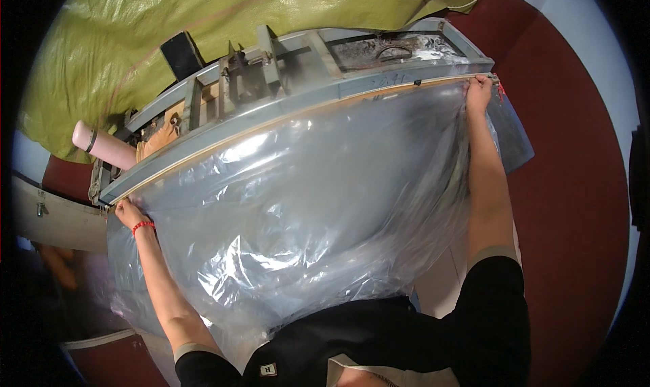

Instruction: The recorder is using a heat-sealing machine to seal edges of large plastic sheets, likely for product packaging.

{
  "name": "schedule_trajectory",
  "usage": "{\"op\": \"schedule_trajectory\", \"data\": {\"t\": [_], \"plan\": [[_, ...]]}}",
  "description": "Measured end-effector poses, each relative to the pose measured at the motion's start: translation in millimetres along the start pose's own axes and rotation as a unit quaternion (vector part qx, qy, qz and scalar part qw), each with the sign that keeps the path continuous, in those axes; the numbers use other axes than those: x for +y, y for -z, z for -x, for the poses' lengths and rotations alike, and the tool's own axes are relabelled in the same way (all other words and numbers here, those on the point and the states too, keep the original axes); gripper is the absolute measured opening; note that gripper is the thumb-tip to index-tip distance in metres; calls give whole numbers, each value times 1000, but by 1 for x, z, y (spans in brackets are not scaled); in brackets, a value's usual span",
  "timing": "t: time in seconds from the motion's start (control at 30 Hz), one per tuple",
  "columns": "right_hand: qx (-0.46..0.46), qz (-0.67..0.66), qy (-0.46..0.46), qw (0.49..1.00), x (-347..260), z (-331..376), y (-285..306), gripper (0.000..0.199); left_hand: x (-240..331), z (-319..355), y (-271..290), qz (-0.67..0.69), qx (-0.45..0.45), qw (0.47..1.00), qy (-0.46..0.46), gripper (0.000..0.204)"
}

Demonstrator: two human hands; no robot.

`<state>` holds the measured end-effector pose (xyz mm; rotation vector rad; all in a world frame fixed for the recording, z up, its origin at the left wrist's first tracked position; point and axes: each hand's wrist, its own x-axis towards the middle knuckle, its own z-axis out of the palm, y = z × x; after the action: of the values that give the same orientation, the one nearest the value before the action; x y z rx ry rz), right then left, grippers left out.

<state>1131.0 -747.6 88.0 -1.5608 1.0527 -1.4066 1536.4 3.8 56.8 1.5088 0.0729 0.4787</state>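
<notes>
The left grip (128, 213) and right grip (479, 92) pinch the far edge of a clear plastic sheet (305, 184), spread wide apparently to keep it straight along the metal frame (338, 87) just beyond. The sheet drapes between and below both; whether they also hold the thin yellowish strip (271, 121) is hard to tell.

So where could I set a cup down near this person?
Barest: the small patch of pale floor between the clear plastic sheet and right sleeve. The yellow-green sheet behind the metal frame has open stretches, but is creased. Crowded: the frame's left end, by the pink bottle, and its front, where plastic spans left hand to right hand.
</notes>
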Motion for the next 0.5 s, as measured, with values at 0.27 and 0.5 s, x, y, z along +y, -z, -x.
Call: {"op": "schedule_trajectory", "data": {"t": [0.27, 0.5], "plan": [[-43, -39, 4, 998, 0, 10, 6, 24, 50, -3, 43, -346, -178, 919, 60, 41], [-35, 125, 131, 983, 4, 23, 113, 25, 81, 85, 14, -174, -312, 933, 33, 22]]}}
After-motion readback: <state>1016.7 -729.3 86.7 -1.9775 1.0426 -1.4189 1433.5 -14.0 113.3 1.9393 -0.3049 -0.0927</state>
